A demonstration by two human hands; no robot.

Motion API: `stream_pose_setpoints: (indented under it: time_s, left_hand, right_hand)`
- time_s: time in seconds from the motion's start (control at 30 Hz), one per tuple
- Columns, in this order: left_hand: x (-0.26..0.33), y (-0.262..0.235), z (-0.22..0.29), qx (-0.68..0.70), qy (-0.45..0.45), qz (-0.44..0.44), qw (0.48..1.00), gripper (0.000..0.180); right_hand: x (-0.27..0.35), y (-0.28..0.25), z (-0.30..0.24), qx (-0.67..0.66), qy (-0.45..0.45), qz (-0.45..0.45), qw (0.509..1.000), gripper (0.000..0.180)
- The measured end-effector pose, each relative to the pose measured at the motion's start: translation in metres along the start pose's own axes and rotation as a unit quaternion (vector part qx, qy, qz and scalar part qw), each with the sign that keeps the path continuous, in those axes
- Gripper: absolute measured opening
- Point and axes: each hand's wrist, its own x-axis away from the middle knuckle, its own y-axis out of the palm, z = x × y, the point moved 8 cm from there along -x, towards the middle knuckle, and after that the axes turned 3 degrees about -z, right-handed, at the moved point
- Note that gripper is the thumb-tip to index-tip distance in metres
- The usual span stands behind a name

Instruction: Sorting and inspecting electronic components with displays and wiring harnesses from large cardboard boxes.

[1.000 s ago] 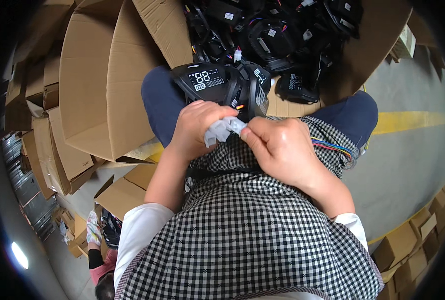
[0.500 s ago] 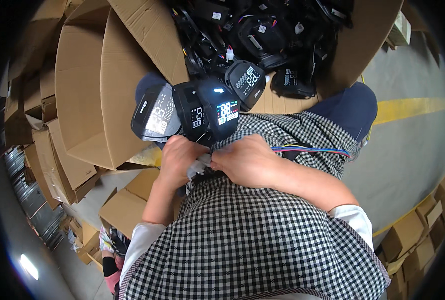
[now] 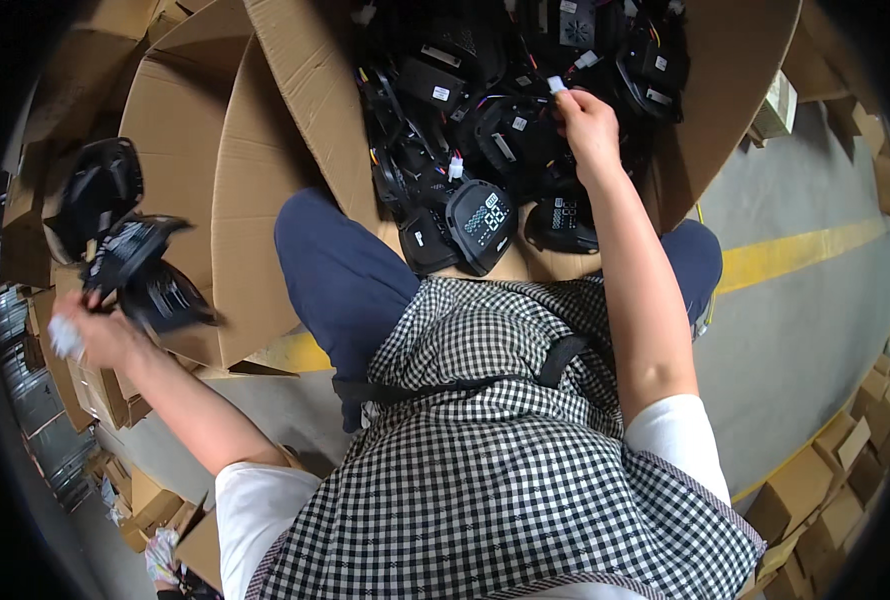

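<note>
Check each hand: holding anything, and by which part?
Left hand holds a black display unit by its lower end, out to the side. Right hand pinches a small white connector over the box.

We see a grey concrete floor [image 3: 815, 330] with a yellow painted stripe [image 3: 795, 255] running across it on the right side. Directly on this floor, a big open cardboard box [image 3: 735, 90] stands at the far edge, full of black electronic display units [image 3: 480, 222] with wires. More empty cardboard boxes [image 3: 195, 190] stand on the floor at the left, and small folded cartons [image 3: 825, 480] lie along the near right corner.
</note>
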Motion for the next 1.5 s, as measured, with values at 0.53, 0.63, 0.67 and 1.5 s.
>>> stream_pose_setpoints:
  time_s: [0.53, 0.63, 0.67, 1.5]
  left_hand:
    - [0.132, 0.132, 0.059, -0.335, 0.127, -0.325, 0.875, 0.036]
    - [0.221, 0.175, 0.139, -0.112, 0.201, -0.525, 0.819, 0.039]
    - [0.261, 0.197, 0.157, -0.040, 0.236, -0.619, 0.748, 0.044]
    - [0.407, 0.212, 0.127, 0.136, 0.058, -0.757, 0.636, 0.026]
  right_hand:
    - [0.190, 0.070, -0.039, 0.234, -0.313, -0.148, 0.908, 0.013]
    - [0.206, 0.083, -0.034, 0.226, -0.376, -0.204, 0.875, 0.022]
    - [0.205, 0.082, -0.033, 0.226, -0.381, -0.208, 0.872, 0.019]
    - [0.222, 0.040, -0.071, 0.422, -0.407, -0.362, 0.725, 0.006]
